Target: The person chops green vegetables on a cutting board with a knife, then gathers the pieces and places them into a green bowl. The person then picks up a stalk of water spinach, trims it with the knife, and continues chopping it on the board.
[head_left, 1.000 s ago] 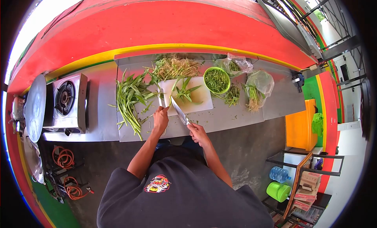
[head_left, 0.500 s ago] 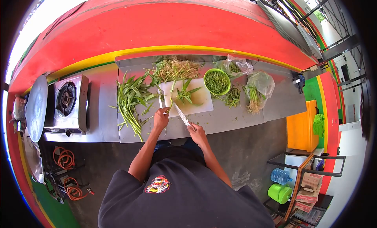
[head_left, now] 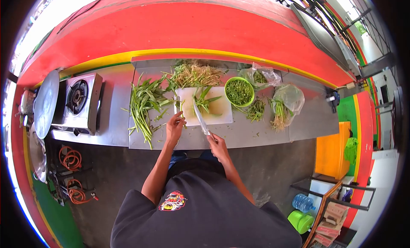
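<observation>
1. Bench (head_left: 256, 137) of grey metal, and it's carrying the whole spread!
2. Silver gas stove (head_left: 81, 103) out on the left, one black burner on top.
3. Long-stemmed leafy greens (head_left: 147, 103) sprawl left of centre, stems towards the person.
4. White cutting board (head_left: 220, 115) holds the middle, right beside that leafy heap, its surface stained yellowish-green.
5. Behind the board, a tangle of pale, stringy stems (head_left: 196, 74) mixed with green.
6. Clear plastic bag (head_left: 290, 98) over on the right, a stemmed bunch (head_left: 278, 111) poking out.
7. Lime-green bowl (head_left: 252, 92), close by the board's far right corner, loaded with chopped greens (head_left: 238, 91).
8. Leafy sprig (head_left: 206, 102) lies on the board, spread wide.
9. Hands now! The right hand (head_left: 218, 146) is wrapped around the handle of a knife (head_left: 200, 118), blade slanting over the board, tip at the sprig; whether they touch, I can't tell.
10. Left hand (head_left: 175, 125) at the board's near left corner, fingers pinched on a thin green stem (head_left: 182, 108).
</observation>
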{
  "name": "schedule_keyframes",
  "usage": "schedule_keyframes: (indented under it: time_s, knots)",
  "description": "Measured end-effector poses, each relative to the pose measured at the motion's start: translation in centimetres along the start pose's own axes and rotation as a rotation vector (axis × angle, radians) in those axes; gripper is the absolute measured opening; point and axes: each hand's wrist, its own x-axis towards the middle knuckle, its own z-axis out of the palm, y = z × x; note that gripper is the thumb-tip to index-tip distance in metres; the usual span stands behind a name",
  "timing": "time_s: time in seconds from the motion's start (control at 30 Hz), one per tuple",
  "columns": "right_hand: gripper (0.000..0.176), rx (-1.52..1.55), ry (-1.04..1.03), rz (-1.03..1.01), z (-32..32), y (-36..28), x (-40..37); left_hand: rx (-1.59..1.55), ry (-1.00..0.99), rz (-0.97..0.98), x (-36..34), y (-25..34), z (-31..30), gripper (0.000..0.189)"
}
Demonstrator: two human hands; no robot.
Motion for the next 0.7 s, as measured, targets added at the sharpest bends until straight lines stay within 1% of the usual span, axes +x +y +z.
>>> schedule_keyframes:
  time_s: [0.07,0.1,0.17,0.2,0.27,0.33,0.37,0.4,0.43,0.47,0.53,0.57,0.6,0.67,0.7]
  knots:
    - [0.031,0.249,-0.123,0.285,-2.4,-2.5,-0.5,-0.124,-0.014,-0.031,-0.6,1.4,1.2,0.035]
    - [0.03,0.296,-0.162,0.286,-3.4,-2.7,-0.4,-0.125,0.003,-0.028,-0.9,2.3,1.9,0.035]
    - [0.029,0.307,-0.182,0.284,-5.4,-3.0,0.0,-0.097,-0.044,-0.027,-1.4,4.1,3.4,0.038]
    - [0.028,0.323,-0.186,0.283,-6.3,-3.6,0.1,-0.097,-0.03,-0.024,-1.8,4.7,4.2,0.038]
    - [0.025,0.331,-0.209,0.269,-8.1,-4.9,0.3,-0.17,-0.055,-0.002,-2.1,5.8,5.8,0.039]
    - [0.025,0.303,-0.204,0.223,-9.8,-5.7,0.7,-0.176,-0.058,0.027,-2.1,5.9,7.0,0.042]
    - [0.031,0.303,-0.211,0.217,-10.6,-5.3,1.2,-0.261,-0.096,0.071,-2.2,5.8,7.7,0.042]
    - [0.031,0.303,-0.22,0.216,-11.3,-5.8,1.3,-0.346,-0.135,0.115,-2.3,6.3,8.3,0.042]
    - [0.037,0.296,-0.224,0.191,-12.0,-6.3,1.5,-0.267,-0.118,0.095,-2.5,6.7,8.9,0.042]
    - [0.043,0.289,-0.228,0.167,-12.7,-6.7,1.5,-0.263,-0.111,0.096,-2.6,7.0,9.7,0.042]
    - [0.043,0.286,-0.246,0.144,-13.8,-7.2,1.7,-0.102,-0.03,0.204,-2.9,7.4,11.9,0.046]
    - [0.043,0.281,-0.257,0.117,-14.4,-7.4,1.9,-0.121,0.071,0.234,-2.8,7.5,12.9,0.038]
    - [0.043,0.28,-0.268,0.116,-14.8,-7.6,2.2,-0.118,0.082,0.236,-2.9,8.1,13.4,0.038]
    - [0.042,0.222,-0.266,0.05,-15.7,-7.5,2.1,0.418,0.267,0.228,-3.5,9.6,14.1,0.02]
    - [0.042,0.221,-0.28,0.068,-16.2,-7.3,1.8,0.449,0.34,0.365,-3.6,10.0,14.8,0.014]
